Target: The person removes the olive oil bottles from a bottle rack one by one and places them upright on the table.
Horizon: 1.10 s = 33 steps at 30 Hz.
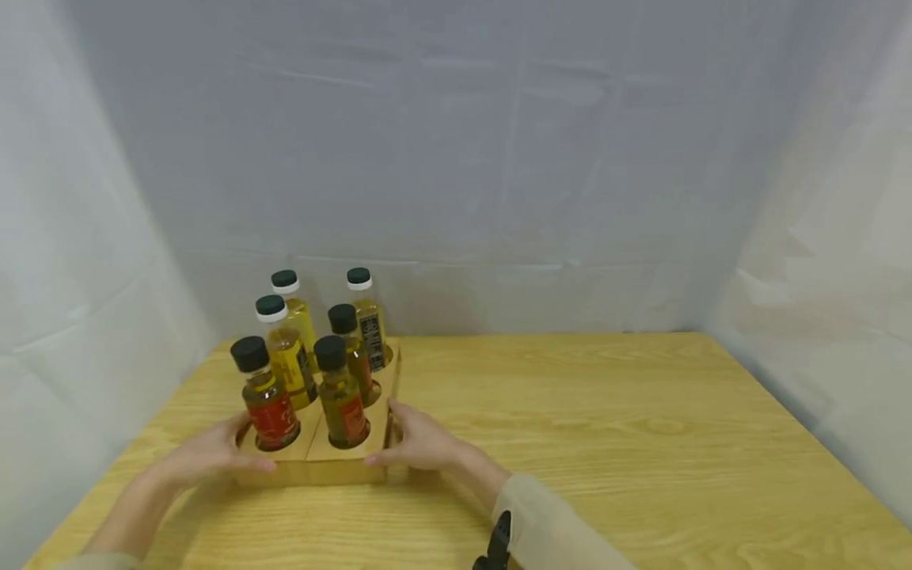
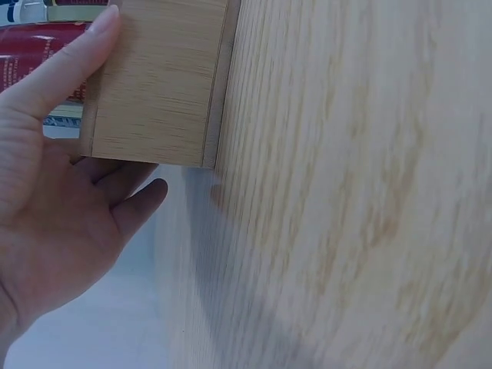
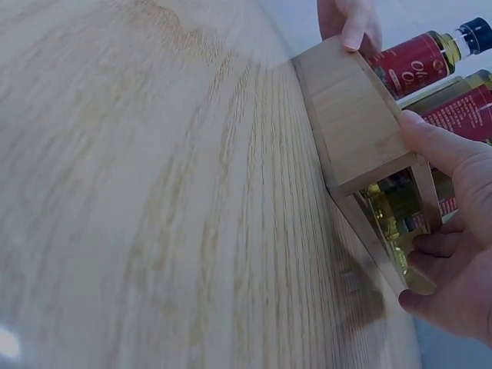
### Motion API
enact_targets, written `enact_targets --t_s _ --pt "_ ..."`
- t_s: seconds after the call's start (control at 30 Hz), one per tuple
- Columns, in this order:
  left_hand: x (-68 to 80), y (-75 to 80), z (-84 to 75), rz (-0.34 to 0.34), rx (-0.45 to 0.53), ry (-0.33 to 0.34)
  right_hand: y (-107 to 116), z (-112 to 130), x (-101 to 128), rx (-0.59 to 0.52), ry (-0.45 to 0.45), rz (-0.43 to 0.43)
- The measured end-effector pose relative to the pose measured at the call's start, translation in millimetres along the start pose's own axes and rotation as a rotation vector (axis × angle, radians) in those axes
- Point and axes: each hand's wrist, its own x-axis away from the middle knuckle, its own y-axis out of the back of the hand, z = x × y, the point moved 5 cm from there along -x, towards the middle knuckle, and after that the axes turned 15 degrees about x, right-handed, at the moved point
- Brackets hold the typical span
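A wooden bottle rack [image 1: 309,473] stands on the left part of the table, with several small oil bottles upright in its round holes. My left hand [image 1: 207,453] grips the rack's near left corner, thumb along the front top edge and fingers at the side. At the near right corner, my right hand [image 1: 427,442] holds the rack, thumb at the front edge, fingers by the open side. Red labels mark the near bottles, such as the black-capped bottle [image 1: 272,412] at front left. Farther back, a bottle [image 1: 290,360] with a dark green cap has a yellow label.
The light wood table [image 1: 613,443] stretches to the right of the rack. White sheeting [image 1: 484,158] hangs behind the table and along both sides. A black strap [image 1: 499,542] shows by the right sleeve [image 1: 552,518].
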Motion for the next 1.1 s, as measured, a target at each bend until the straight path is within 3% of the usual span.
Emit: enact_targets --t_s 0.3,1.1 --pt "-8.0 -8.4 -7.5 -0.004 -0.012 -0.034 7.0 -10.5 9.4 -0.034 -0.02 0.0" --pt "-29.9 -52.8 -34.8 0.021 -0.066 -0.07 33.5 -58.9 48.8 -0.087 0.003 0.013"
